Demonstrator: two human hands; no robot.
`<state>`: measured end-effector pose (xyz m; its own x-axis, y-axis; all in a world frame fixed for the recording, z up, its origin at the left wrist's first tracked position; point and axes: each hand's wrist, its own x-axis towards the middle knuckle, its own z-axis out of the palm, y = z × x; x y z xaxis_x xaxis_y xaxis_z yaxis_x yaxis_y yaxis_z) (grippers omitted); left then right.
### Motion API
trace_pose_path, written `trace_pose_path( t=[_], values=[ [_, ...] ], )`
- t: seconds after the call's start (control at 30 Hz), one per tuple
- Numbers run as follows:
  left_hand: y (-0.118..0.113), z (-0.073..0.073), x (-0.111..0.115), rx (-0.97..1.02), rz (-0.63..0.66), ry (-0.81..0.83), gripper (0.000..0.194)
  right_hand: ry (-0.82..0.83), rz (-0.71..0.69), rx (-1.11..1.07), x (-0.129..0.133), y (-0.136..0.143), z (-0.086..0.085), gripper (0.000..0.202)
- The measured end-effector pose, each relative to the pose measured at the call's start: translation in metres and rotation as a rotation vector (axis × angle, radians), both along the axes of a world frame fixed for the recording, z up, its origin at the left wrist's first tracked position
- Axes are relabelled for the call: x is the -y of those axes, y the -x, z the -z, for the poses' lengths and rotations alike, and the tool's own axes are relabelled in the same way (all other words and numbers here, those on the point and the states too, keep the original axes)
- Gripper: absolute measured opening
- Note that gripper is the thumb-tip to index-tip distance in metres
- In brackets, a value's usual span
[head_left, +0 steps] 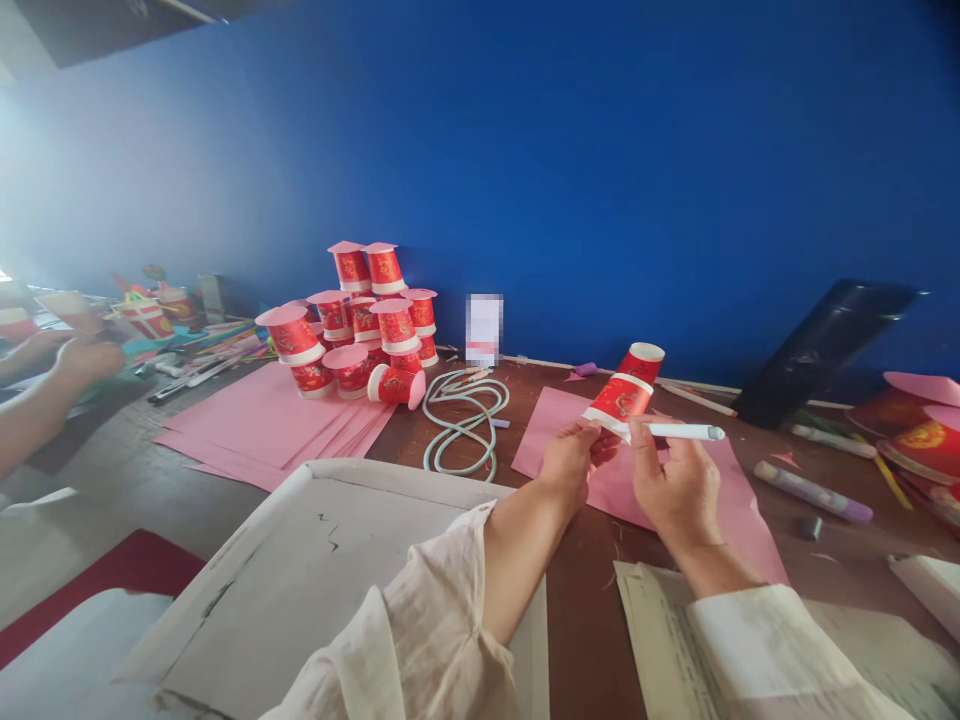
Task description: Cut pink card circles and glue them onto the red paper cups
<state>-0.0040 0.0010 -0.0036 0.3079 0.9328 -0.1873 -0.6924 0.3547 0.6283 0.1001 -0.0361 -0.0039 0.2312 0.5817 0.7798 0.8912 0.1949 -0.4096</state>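
Note:
My left hand [568,465] is closed around the lower end of a tilted red paper cup [619,398] with a white rim. Directly beyond it is a second red paper cup [640,361]; whether the two are joined I cannot tell. Pinched in my right hand [679,490] is a white marker pen [684,431], its left end close to the cup's lower rim. Both hands are above a pink paper sheet [541,430] on the dark brown table.
Red cups with pink paper tops [352,368] are stacked left of a coiled cable [480,420]. Pink sheets [225,420] and a white box lid [300,560] are nearer. A black bottle [817,350] leans right; a glue stick [814,490] lies nearby. Another person's hand [90,355] shows far left.

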Motion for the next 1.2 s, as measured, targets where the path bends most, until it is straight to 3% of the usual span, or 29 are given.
trace_pose_path(
  t=[0.37, 0.6, 1.2],
  values=[
    [0.0, -0.0008, -0.001, -0.029, -0.028, 0.006, 0.004, 0.0, -0.006, 0.005, 0.0002, 0.0004, -0.0006, 0.027],
    [0.0005, -0.0031, -0.0003, 0.004, -0.044, 0.102, 0.01, -0.069, 0.015, -0.074, 0.0029, 0.0018, -0.0052, 0.025],
    [0.0013, -0.0053, 0.0005, 0.03, -0.029, 0.105, 0.009, 0.001, 0.011, -0.023, 0.0001, 0.0003, -0.001, 0.028]
  ],
)
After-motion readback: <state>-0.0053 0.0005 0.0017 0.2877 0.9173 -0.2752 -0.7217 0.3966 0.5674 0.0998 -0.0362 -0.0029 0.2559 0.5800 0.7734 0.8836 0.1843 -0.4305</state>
